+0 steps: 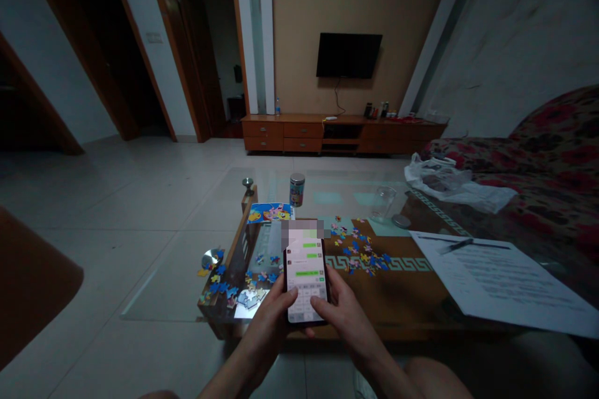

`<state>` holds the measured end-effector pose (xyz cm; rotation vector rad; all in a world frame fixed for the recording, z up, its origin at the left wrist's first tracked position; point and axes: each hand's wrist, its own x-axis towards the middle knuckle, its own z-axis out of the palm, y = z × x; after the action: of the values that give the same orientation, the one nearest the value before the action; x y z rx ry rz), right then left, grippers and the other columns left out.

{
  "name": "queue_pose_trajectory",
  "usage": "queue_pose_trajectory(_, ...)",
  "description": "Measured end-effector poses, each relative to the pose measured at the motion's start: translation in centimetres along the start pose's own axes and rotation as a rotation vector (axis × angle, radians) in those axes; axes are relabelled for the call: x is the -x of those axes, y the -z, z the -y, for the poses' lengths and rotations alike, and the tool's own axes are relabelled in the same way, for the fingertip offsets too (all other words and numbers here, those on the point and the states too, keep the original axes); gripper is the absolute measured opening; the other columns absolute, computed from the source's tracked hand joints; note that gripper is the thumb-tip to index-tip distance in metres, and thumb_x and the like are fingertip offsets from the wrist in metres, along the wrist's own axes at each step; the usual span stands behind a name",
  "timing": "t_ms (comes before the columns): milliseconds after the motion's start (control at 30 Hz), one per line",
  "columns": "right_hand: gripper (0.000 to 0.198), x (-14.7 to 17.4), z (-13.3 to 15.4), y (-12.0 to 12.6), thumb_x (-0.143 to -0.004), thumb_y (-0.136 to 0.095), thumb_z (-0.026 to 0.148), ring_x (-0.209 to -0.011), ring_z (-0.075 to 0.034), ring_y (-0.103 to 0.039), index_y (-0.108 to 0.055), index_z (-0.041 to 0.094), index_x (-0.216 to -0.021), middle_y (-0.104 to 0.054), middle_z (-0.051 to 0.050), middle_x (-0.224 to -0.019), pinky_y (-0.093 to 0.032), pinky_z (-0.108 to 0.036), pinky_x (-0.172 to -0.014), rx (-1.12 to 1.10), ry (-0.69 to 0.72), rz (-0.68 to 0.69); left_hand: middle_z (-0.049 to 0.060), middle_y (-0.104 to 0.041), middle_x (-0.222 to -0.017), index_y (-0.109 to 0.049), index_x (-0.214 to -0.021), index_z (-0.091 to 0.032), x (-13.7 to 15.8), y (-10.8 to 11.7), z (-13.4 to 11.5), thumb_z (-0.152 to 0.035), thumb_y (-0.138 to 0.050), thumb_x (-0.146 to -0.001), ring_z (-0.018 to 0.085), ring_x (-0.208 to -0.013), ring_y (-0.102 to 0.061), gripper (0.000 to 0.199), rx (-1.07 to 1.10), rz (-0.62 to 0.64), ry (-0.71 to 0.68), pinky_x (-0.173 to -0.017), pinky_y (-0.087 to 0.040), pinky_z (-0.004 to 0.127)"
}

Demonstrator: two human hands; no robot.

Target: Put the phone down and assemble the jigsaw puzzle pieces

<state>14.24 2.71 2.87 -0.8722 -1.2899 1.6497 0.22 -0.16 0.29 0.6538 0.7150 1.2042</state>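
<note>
A lit smartphone (pixel 305 271) is held upright between my two hands above the near edge of the glass table. Green and white chat bubbles fill its screen, with a keyboard below; the top is blurred out. My left hand (pixel 279 307) grips the phone's left side, thumb over the keyboard. On the other side my right hand (pixel 344 304) wraps the phone, its thumb also on the keys. Loose jigsaw pieces (pixel 362 252) lie scattered beyond my right hand. More puzzle pieces (pixel 219 277) are spread left of my left hand. The phone hides part of the tabletop.
Behind the phone lie a cartoon picture sheet (pixel 269 212) and a lidded tin (pixel 296 190). Farther right are a clear glass jar (pixel 384 202), a round lid (pixel 401 221) and a plastic bag (pixel 449 181). Printed papers (pixel 500 280) with a pen (pixel 456 245) cover the right corner.
</note>
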Motion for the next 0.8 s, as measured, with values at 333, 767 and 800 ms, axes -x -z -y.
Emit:
queue_pose_trajectory(333,0.052,0.1,-0.2,-0.3,-0.068,-0.062,0.017,-0.096,-0.026,-0.063,-0.047,0.019,-0.118,-0.067,-0.008,-0.108,-0.050,-0.042,-0.084,0.034,-0.023,-0.027,0.014,-0.062,-0.108,-0.047,-0.125,-0.018,-0.2,-0.2,0.3,-0.034,-0.061,-0.080,0.027,-0.087,-0.062,0.049,-0.023,-0.065,-0.021,-0.050,-0.051,0.027)
queue_pose_trajectory(767,0.060,-0.2,-1.4,-0.6,-0.061,-0.061,0.012,-0.095,-0.026,-0.063,-0.042,0.022,-0.118,-0.066,-0.007,-0.107,-0.053,-0.041,-0.078,0.074,-0.029,-0.038,0.015,-0.061,-0.110,-0.045,-0.128,-0.016,0.2,-0.3,0.0,-0.021,-0.063,-0.070,0.027,-0.085,-0.061,0.061,-0.037,-0.021,-0.037,-0.056,-0.050,0.031)
queue_pose_trajectory(800,0.063,-0.2,-1.4,-0.6,-0.061,-0.061,0.012,-0.094,-0.027,-0.063,-0.040,0.022,-0.119,-0.065,-0.008,-0.107,-0.054,-0.040,-0.075,0.071,-0.035,-0.037,0.015,-0.061,-0.111,-0.043,-0.129,-0.016,0.2,-0.3,-0.1,-0.020,-0.063,-0.070,0.027,-0.086,-0.061,0.062,-0.039,-0.019,-0.032,-0.056,-0.050,0.031)
